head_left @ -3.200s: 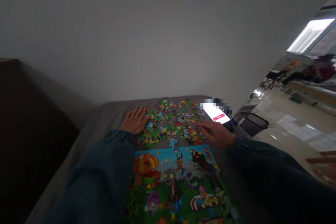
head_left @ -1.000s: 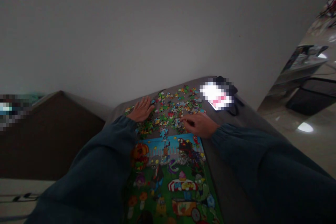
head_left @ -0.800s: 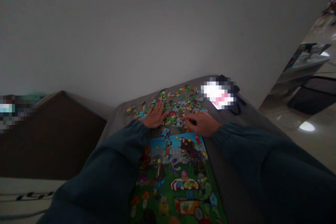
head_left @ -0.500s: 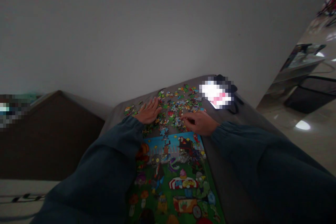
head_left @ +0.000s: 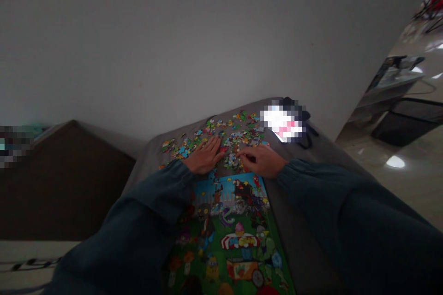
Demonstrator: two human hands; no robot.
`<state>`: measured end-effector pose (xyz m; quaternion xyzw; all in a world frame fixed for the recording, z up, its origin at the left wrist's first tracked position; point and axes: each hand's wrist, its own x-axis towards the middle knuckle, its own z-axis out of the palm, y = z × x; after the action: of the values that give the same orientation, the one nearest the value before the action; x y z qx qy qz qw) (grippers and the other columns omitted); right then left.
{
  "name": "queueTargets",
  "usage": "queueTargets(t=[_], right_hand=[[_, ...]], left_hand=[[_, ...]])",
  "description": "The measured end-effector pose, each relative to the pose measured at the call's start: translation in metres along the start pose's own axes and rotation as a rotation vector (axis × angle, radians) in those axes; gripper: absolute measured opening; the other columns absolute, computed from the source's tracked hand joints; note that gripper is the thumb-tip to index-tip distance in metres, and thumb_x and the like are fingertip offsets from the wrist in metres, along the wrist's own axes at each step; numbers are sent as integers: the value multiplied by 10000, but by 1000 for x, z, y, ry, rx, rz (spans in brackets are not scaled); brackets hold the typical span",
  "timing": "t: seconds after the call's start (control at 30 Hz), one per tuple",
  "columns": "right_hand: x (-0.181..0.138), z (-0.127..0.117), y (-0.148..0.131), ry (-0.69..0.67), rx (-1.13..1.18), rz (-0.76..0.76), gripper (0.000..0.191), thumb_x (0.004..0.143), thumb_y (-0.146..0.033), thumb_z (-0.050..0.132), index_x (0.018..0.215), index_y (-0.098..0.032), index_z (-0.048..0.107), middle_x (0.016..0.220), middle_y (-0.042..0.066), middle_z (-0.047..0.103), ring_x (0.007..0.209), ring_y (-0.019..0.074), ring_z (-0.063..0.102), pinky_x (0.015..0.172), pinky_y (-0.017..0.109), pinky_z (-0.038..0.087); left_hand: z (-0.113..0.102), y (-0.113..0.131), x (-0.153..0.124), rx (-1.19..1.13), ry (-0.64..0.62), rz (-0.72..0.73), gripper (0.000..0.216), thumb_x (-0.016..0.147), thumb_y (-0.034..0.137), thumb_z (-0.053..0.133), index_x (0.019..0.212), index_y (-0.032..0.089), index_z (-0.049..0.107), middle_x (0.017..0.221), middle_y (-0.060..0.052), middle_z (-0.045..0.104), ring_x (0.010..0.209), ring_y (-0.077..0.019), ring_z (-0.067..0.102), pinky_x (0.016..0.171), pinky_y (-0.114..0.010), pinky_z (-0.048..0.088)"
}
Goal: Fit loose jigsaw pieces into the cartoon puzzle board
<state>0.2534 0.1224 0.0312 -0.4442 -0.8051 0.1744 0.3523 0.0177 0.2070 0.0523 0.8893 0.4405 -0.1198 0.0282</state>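
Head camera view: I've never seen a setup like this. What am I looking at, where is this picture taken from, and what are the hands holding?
There's no machine here. This single picture comes from a camera worn on a person's head, looking forward and down, so the two arms reach in from the bottom. On a grey fabric surface lie many loose jigsaw pieces. Nearer the person is a colourful cartoon puzzle picture, and beyond it a blurred bright screen. The left hand lies open with its fingers spread among the pieces, holding nothing. The right hand is curled down among the pieces, but I can't tell whether it's holding one.
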Motion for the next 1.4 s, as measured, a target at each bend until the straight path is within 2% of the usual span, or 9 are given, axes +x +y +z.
queueTargets(t=[0.2,0.4,0.57,0.73,0.9,1.03,1.1,1.23,1.4], right_hand=[[0,1,2,-18,20,24,302,881,-265,473,994,-182,740,558,-9,595,477,107,453,551,260,303],[0,4,4,-18,52,23,299,874,-272,474,968,-171,739,563,-5,604,488,104,481,552,254,309],[2,4,3,-1,42,36,307,878,-270,471,981,-170,742,545,-13,581,464,100,444,546,260,298],[1,1,2,-15,31,42,335,869,-286,453,969,-161,748,567,-3,587,465,100,432,544,263,297],[-1,2,4,-8,41,59,337,876,-300,451,970,-169,746,507,-25,521,441,103,390,536,269,285],[0,3,5,5,40,49,322,881,-299,450,948,-176,740,510,-25,527,452,107,410,548,268,291],[1,3,5,0,41,48,319,877,-294,452,948,-176,740,525,-21,545,459,106,420,551,266,295],[1,2,4,-14,57,51,315,874,-287,454,957,-179,738,538,-20,565,457,104,433,542,261,301],[0,0,1,-10,24,67,321,874,-297,446,944,-186,739,499,-28,528,438,105,409,528,263,302]], left_hand=[[-7,-32,-46,-27,11,-61,735,1009,551,41,1574,83,73,1642,-128,39,1513,-265,42,1213,-476,142],[21,-34,-80,7,-34,-96,755,1006,571,73,1573,72,77,1642,-119,30,1516,-245,34,1226,-459,86],[29,-18,-67,17,9,-91,771,1000,594,57,1574,82,109,1643,-86,31,1516,-229,-14,1231,-447,53],[29,-14,-51,2,28,-91,780,994,618,54,1581,104,53,1644,-70,51,1517,-214,-8,1233,-433,54],[28,-22,-62,-13,-13,-70,775,993,626,65,1582,122,40,1644,-54,13,1515,-212,-38,1230,-427,48],[17,-27,-76,-42,-80,-43,775,985,647,68,1584,158,14,1642,-52,-28,1513,-231,-47,1222,-472,49],[11,-26,-77,-77,-65,-48,771,984,642,44,1582,158,-17,1639,-56,-67,1512,-231,-54,1221,-477,45],[8,-10,-62,-79,48,4,790,987,623,16,1578,99,-3,1642,-77,-52,1510,-211,-75,1231,-414,25],[21,12,-43,-48,42,54,750,996,609,33,1586,145,33,1643,-57,46,1515,-224,-6,1231,-439,67]])
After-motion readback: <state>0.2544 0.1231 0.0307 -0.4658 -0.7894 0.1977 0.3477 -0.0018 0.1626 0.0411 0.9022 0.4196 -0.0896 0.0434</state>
